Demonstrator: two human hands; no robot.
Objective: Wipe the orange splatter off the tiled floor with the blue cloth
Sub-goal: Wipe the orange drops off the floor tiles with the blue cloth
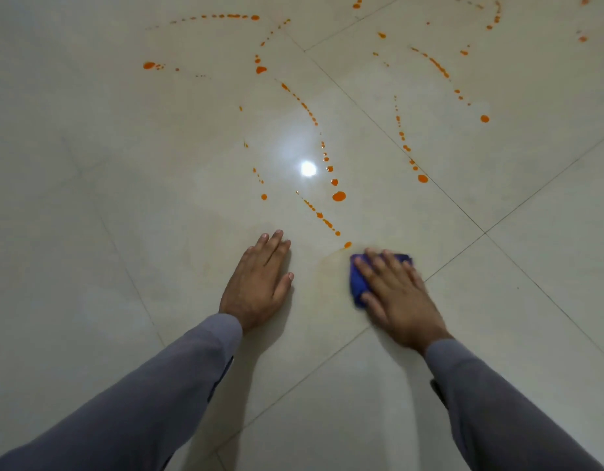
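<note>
Right hand lies flat with straight fingers, pressing the blue cloth onto the tiled floor. Orange drops dot the floor beyond it. Left hand rests flat on the floor nearby, fingers straight, holding nothing.

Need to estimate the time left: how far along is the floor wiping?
Barely started. Done: only a faint orange smear beside the folded blue cloth. In hand: the right hand presses the cloth flat; the left hand braces on the glossy cream tiled floor. Left: nearly all orange droplet trails ahead.
</note>
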